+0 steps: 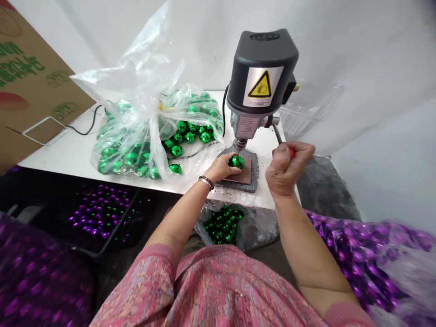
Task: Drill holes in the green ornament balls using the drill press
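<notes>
Looking down from my head, here's the drill point(264, 68), and right under its chuck point(240, 143) sits one green ball point(237, 161) on the brown board point(247, 169). My left hand point(222, 168) comes in from the drill's left, thumb and fingers closed round the ball's near-left side. Out on the drill's right, my right hand point(288, 169) is wrapped round the red knob point(292, 152) of the lever point(277, 131). Hands well apart, then, and the left is the nearer: it touches the ball, which lies to the left of my right hand. The ball's round, no long axis I can make out. Lined up below the chuck, yes; touching the bit, I can't tell. Left of the drill, a clear bag point(146, 68) bulges with more green balls point(190, 137).
</notes>
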Motion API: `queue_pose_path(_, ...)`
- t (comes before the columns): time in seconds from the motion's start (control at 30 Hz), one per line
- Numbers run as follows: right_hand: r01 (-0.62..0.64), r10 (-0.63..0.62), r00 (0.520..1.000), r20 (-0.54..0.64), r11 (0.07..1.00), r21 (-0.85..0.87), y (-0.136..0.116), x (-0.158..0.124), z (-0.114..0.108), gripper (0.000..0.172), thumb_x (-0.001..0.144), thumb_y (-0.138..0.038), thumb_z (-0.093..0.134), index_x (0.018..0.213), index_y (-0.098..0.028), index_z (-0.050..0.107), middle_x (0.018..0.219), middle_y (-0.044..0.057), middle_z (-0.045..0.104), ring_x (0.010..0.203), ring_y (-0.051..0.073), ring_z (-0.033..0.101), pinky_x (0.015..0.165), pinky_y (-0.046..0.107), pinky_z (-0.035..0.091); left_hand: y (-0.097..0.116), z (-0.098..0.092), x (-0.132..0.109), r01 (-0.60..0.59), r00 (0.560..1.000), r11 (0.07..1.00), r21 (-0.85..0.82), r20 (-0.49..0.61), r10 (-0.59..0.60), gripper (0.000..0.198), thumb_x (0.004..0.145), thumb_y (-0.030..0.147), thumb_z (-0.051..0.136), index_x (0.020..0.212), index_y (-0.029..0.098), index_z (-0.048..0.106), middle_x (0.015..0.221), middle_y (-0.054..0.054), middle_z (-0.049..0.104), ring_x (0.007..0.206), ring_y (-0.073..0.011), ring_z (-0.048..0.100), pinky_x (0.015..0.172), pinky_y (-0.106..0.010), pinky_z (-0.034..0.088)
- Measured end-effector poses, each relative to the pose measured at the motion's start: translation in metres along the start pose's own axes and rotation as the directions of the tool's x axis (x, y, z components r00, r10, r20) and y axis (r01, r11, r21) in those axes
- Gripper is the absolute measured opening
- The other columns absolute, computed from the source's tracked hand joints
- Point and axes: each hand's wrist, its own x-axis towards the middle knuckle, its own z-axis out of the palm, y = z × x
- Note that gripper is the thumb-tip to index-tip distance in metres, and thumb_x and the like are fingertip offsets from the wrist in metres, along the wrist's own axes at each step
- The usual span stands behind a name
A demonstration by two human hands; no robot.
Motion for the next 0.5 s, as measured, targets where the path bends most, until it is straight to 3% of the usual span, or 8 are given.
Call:
queue_pose_path(0.17,-0.088,0.086,0.994,0.072,0.996,0.018,-0.022,0.05,0.002,0.021,0.093,-0.037,0.047,0.082,-0.022,0.039,0.07,-0.005,0.042,0.065,0.008,0.044,0.069,0.027,0.044,0.002,0.002,-0.012,-0.009,0.999,1.0,-0.009,-0.052,0.009,0.066,0.071,0.023,0.076,0.134,0.014,0.058,0.116,-0.007,0.069,0.106,-0.0225,0.064,0.098,-0.035,0.051)
queue_pose_path(0.23,-0.115,0.113,0.988,0.11,0.993,0.02,-0.028,0.061,0.001,0.02,0.092,-0.034,0.047,0.08,-0.022,0.037,0.067,-0.006,0.039,0.062,0.007,0.04,0.068,0.026,0.041,0.001,0.0,-0.025,-0.077,0.996,0.997,0.029,-0.051,0.078,0.07,0.068,0.018,0.077,0.134,0.013,0.057,0.124,-0.01,0.066,0.115,-0.0241,0.061,0.104,-0.036,0.048)
queue_pose_path(0.3,-0.116,0.113,0.986,0.122,0.993,0.02,-0.029,0.064,0.0,0.019,0.093,-0.033,0.046,0.081,-0.022,0.036,0.068,-0.007,0.039,0.062,0.006,0.039,0.069,0.025,0.04,-0.002,-0.007,-0.041,-0.161,0.987,0.985,0.065,0.018,0.161,0.075,0.064,0.018,0.08,0.136,0.015,0.057,0.131,-0.011,0.061,0.119,-0.0245,0.058,0.103,-0.036,0.048)
queue_pose_path(0.4,-0.103,0.099,0.988,0.119,0.994,0.027,-0.027,0.06,-0.001,0.019,0.093,-0.033,0.047,0.081,-0.022,0.036,0.069,-0.007,0.038,0.061,0.005,0.038,0.07,0.026,0.039,-0.007,-0.031,-0.061,-0.201,0.976,0.973,0.113,0.106,0.189,0.075,0.07,0.029,0.081,0.139,0.022,0.055,0.137,-0.011,0.057,0.106,-0.02,0.062,0.093,-0.032,0.053)
queue_pose_path(0.5,-0.091,0.088,0.989,0.116,0.996,0.024,-0.025,0.057,-0.001,0.019,0.092,-0.032,0.047,0.081,-0.022,0.036,0.07,-0.007,0.038,0.061,0.006,0.038,0.069,0.026,0.039,-0.016,-0.068,-0.069,-0.012,0.996,0.936,0.351,-0.076,0.041,0.044,0.09,0.03,0.06,0.132,0.02,0.062,0.128,-0.013,0.063,0.096,-0.0201,0.065,0.09,-0.035,0.051)
